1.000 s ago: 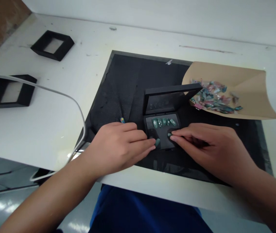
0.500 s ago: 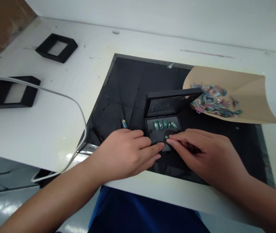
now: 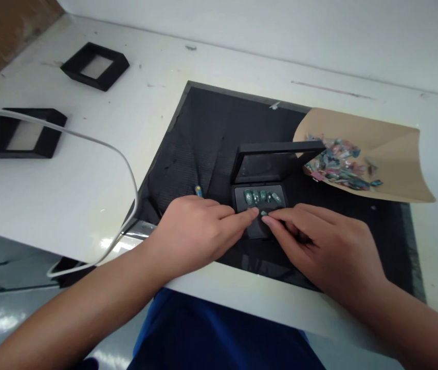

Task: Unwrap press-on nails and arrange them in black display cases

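A: Broad white table [image 3: 68, 169], black mat [image 3: 203, 139] laid at centre, running out toward 12 o'clock.

B: Tan paper sheet [image 3: 388, 154] at 2 o'clock on the mat, curled at the edges, heaped with a pile of coloured press-on nails [image 3: 338, 163]. Two empty black frames [image 3: 95, 59] [image 3: 22, 133] far off at 10 o'clock, white cable [image 3: 99, 149] looping across the near-left table edge.

A: Small black display box [image 3: 259, 205] mid-mat, hinged lid [image 3: 273, 162] standing open at the far side. Row of green nails [image 3: 262, 197] seated along the tray's far edge, long axes pointing roughly 12 to 6.

B: Left hand [image 3: 196, 234] flat on the mat at 9 o'clock of the box, forefinger stretched to the tray, tip pressed down beside a single green nail [image 3: 264, 213]. No pinch visible there; just a fingertip resting.

A: Right hand [image 3: 319, 246] in from 4 o'clock, thumb and forefinger drawn together at that same nail. Pinching or merely steadying it: cannot tell, too small.

B: Nail lying in the tray's near half, just short of the row, dead between both fingertips. Both equally close; the right at 3 o'clock of it, the left at 9. One stray bluish nail [image 3: 199, 191] on the mat, just past the left knuckles.
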The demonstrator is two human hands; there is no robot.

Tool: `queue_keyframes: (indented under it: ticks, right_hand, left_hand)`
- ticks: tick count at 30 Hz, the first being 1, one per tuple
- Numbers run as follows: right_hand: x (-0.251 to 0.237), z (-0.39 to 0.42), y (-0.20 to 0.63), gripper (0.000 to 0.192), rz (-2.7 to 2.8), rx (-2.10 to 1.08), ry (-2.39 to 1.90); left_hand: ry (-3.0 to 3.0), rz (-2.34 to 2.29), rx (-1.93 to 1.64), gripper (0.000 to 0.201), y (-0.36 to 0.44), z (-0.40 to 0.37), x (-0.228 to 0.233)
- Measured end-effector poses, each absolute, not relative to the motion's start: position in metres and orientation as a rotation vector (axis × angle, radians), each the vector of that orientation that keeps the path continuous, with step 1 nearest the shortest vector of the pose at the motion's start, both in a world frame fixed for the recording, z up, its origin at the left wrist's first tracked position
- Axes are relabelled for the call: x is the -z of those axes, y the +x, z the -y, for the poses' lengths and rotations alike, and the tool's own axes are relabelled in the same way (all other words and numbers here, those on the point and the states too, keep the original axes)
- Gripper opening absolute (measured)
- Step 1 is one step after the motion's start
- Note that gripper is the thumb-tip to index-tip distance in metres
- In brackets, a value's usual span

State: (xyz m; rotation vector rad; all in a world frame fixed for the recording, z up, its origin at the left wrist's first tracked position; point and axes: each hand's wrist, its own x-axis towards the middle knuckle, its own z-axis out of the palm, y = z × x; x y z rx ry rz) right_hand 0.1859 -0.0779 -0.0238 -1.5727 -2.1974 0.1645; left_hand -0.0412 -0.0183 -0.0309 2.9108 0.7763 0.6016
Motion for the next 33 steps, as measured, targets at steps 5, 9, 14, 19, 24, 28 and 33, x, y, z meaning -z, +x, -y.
queue_keyframes:
  ticks: [5, 9, 14, 19, 24, 28, 33]
  right_hand:
    - [0.019, 0.074, 0.182, 0.017, 1.939, -0.570, -1.669]
    - [0.017, 0.073, 0.181, 0.018, 1.767, -0.719, -1.725]
    - [0.017, 0.075, 0.182, 0.014, 1.885, -0.646, -1.657]
    - [0.020, 0.076, 0.187, 0.011, 2.032, -0.694, -1.474]
    - [0.027, 0.079, 0.192, 0.014, 2.182, -0.472, -1.321]
    - [0.031, 0.078, 0.195, 0.022, 2.294, -0.260, -1.258]
    - [0.035, 0.070, 0.198, 0.025, 2.295, -0.313, -1.263]
  left_hand:
    - [2.836, -0.802, -0.754, 0.024, -0.040, 0.021, 0.028]
    - [2.834, -0.921, -0.709, 0.023, -0.040, 0.020, 0.027]
    - [2.853, -0.895, -0.658, 0.022, -0.042, 0.018, 0.029]
    - [2.822, -0.882, -0.667, 0.021, -0.042, 0.018, 0.030]
    - [2.799, -0.827, -0.738, 0.014, -0.041, 0.018, 0.029]
    - [2.752, -0.793, -0.722, 0.011, -0.042, 0.018, 0.030]
    - [2.725, -0.706, -0.735, 0.011, -0.041, 0.018, 0.030]
